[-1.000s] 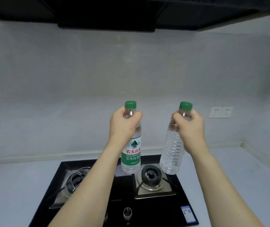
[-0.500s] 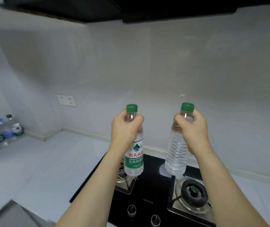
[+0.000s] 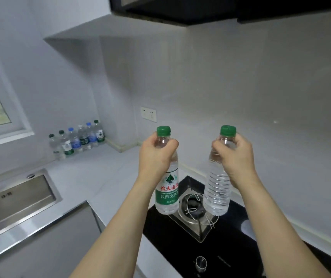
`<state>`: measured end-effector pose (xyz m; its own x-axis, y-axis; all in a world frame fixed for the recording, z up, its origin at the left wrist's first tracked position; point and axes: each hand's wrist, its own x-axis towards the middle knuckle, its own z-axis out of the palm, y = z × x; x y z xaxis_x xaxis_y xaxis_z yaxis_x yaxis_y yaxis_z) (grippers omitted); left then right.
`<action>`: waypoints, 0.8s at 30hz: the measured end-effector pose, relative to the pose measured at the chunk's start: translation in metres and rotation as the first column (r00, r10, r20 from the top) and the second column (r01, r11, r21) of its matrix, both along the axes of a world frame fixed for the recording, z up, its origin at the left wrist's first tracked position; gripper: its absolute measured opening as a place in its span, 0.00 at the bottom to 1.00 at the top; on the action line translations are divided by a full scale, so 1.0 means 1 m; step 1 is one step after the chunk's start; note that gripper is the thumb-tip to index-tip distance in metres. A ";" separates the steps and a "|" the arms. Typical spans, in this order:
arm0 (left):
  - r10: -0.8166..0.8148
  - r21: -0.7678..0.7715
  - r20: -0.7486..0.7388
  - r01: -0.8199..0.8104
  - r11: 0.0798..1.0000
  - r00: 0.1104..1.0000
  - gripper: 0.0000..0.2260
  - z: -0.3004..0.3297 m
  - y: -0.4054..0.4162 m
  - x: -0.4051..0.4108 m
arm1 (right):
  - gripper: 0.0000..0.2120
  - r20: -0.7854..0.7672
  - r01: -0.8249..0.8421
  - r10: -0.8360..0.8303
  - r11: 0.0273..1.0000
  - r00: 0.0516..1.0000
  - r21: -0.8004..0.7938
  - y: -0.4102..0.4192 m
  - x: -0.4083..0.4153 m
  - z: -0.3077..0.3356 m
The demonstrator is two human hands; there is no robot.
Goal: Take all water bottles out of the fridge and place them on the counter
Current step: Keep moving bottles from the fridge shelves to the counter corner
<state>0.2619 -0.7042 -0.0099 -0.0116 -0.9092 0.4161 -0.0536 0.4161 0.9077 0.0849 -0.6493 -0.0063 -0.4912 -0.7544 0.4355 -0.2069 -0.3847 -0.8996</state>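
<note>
View has swung left; bottle row (image 3: 76, 140) now at centre left. Left hand (image 3: 155, 157) grips labelled bottle (image 3: 167, 189), right hand (image 3: 234, 155) grips bare bottle (image 3: 217, 187), frame centre, over stove (image 3: 210, 237). Carrying step; next, stand both on counter (image 3: 100, 177).

Bare counter (image 3: 104, 177) lying open ahead-left, bottle row (image 3: 78, 138) crowding the far corner, sink (image 3: 16, 199) sitting left, hob (image 3: 210, 233) spreading below, hood (image 3: 220, 9) hanging overhead
</note>
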 end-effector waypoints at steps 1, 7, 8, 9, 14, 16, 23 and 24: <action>0.023 -0.002 -0.001 -0.023 1.000 1.000 0.05 0.001 -0.004 0.010 | 0.05 -0.004 -0.025 0.025 1.000 1.000 0.003 -0.007 0.009 0.001; 0.127 -0.003 -0.010 -0.127 0.992 0.992 0.05 0.000 -0.028 0.067 | 0.04 -0.002 -0.124 0.124 0.992 0.992 -0.006 -0.049 0.060 0.000; 0.143 -0.007 -0.004 -0.143 0.990 0.990 0.05 0.000 -0.032 0.076 | 0.04 0.004 -0.142 0.142 0.990 0.990 -0.006 -0.057 0.069 0.000; 0.154 -0.006 -0.002 -0.154 0.988 0.988 0.04 0.000 -0.036 0.084 | 0.04 0.010 -0.156 0.156 0.988 0.988 -0.009 -0.063 0.076 0.000; 0.201 -0.004 -0.007 -0.201 0.980 0.980 0.05 -0.005 -0.061 0.133 | 0.07 0.020 -0.229 0.230 0.973 0.973 -0.004 -0.098 0.123 -0.002; 0.215 0.004 -0.005 -0.215 0.977 0.977 0.05 -0.006 -0.071 0.152 | 0.05 0.025 -0.252 0.252 0.968 0.967 0.004 -0.112 0.141 -0.005; 0.275 0.037 0.004 -0.275 0.961 0.961 0.05 -0.010 -0.105 0.227 | 0.03 0.012 -0.290 0.290 0.957 0.957 0.018 -0.155 0.216 -0.009; 0.281 0.048 0.003 -0.281 0.959 0.960 0.06 -0.011 -0.109 0.238 | 0.03 0.011 -0.294 0.294 0.956 0.956 0.024 -0.160 0.227 -0.009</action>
